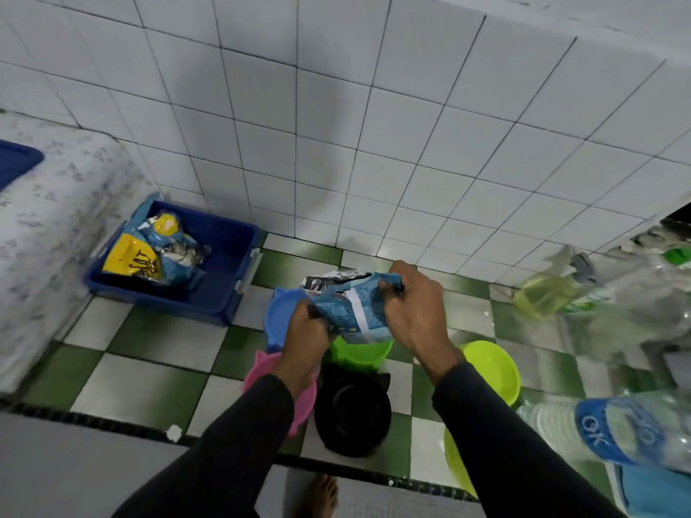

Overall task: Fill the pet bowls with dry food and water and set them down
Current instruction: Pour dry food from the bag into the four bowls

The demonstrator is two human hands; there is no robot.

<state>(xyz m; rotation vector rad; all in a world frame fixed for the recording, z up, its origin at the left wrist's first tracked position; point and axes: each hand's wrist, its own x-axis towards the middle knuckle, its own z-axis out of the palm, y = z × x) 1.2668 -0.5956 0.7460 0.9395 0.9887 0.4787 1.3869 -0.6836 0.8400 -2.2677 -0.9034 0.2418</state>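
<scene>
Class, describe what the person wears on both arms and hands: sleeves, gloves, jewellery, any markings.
Both arms wear plain long dark charcoal sleeves ending at the wrists, with no visible markings. The left hand and right hand are bare: no gloves, rings or watch in view.

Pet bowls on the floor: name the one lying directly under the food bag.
The green eared bowl, partly hidden beneath the blue food bag. The blue, pink and black bowls sit left or nearer; the plain lime bowls lie right.

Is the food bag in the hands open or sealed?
Open: the food bag shows its silver lining at the spread mouth, gripped by the left hand and right hand.
</scene>
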